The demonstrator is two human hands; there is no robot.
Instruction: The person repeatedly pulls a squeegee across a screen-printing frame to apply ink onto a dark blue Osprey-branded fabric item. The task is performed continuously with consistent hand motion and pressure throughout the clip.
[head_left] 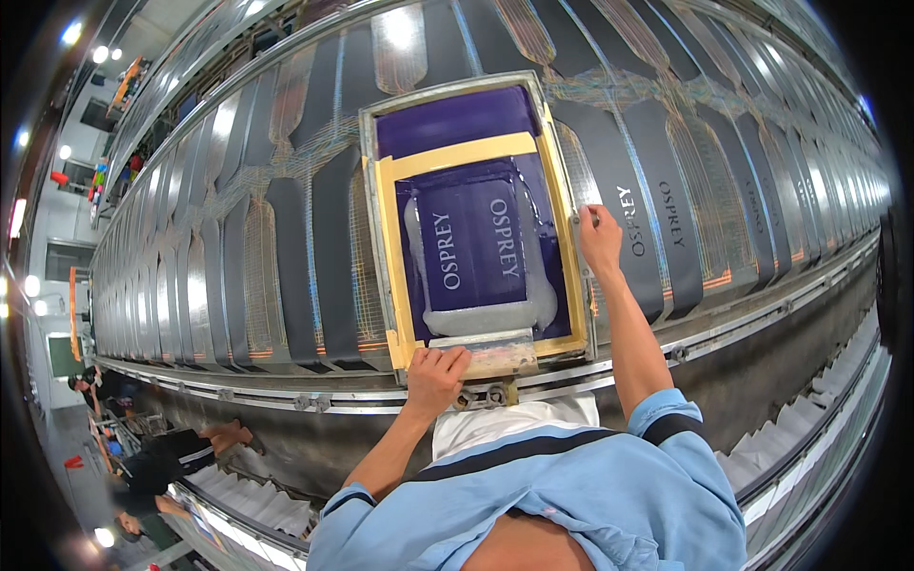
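Observation:
A screen-printing frame (376, 228) lies on the long table before me, its purple mesh (455, 133) bordered with yellowish tape. Pale grey ink (541, 295) rings the middle of the mesh, where light lettering shows. My left hand (438, 374) is closed on a squeegee (500, 354) with a clear, ink-smeared blade. This squeegee rests along the frame's near end, by the ink. At the frame's right edge, my right hand (601, 238) has its fingers curled and pressed against the rim. Right of it lies a dark fabric panel (624, 190) with pale printed lettering.
Several dark panels (286, 257) line the table in rows, among coloured guide lines. A metal rail (733, 344) with small stops runs along its near edge. Another table with white cloth (804, 414) stands behind me. Two people (157, 457) are at the lower left.

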